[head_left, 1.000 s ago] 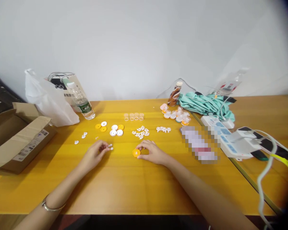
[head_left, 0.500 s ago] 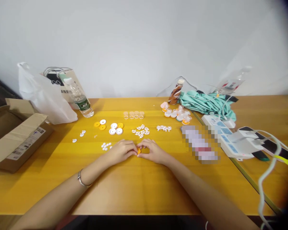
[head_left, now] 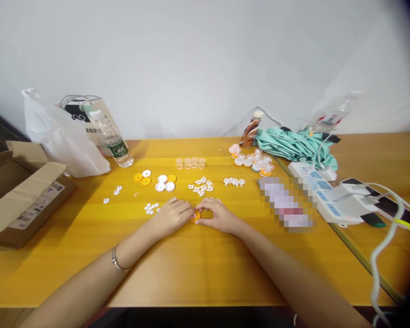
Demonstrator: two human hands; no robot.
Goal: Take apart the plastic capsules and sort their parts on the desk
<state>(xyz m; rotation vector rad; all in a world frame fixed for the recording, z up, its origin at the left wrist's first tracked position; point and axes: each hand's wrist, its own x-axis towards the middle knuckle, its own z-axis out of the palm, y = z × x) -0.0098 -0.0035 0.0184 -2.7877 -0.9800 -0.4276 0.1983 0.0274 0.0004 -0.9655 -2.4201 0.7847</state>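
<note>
Between my two hands, low over the front middle of the table, is a small round orange cap (head_left: 195, 217). My right hand (head_left: 218, 216) pinches its right side between thumb and fingers. The fingers of my left hand (head_left: 175, 216) are closed at its left side, partly covering it. Just behind my hands lie white openwork plastic pieces (head_left: 201, 186). To the left are small white discs (head_left: 150, 209), and beyond them white ring caps (head_left: 161, 187) and yellow ring caps (head_left: 146, 181). Several clear cups (head_left: 191, 163) stand in a row farther back.
An open cardboard box (head_left: 27, 205), a white plastic bag (head_left: 61, 141) and a water bottle (head_left: 118, 148) stand left. Capped clear pieces (head_left: 256, 160), a brown bottle (head_left: 250, 131), teal fabric (head_left: 294, 146), a power strip (head_left: 328, 200) with cables and a blurred flat object (head_left: 285, 202) are right.
The orange cap has turned between my fingers and now shows more of its flat round face. My left fingers have shifted slightly over it; the right hand has hardly moved.
</note>
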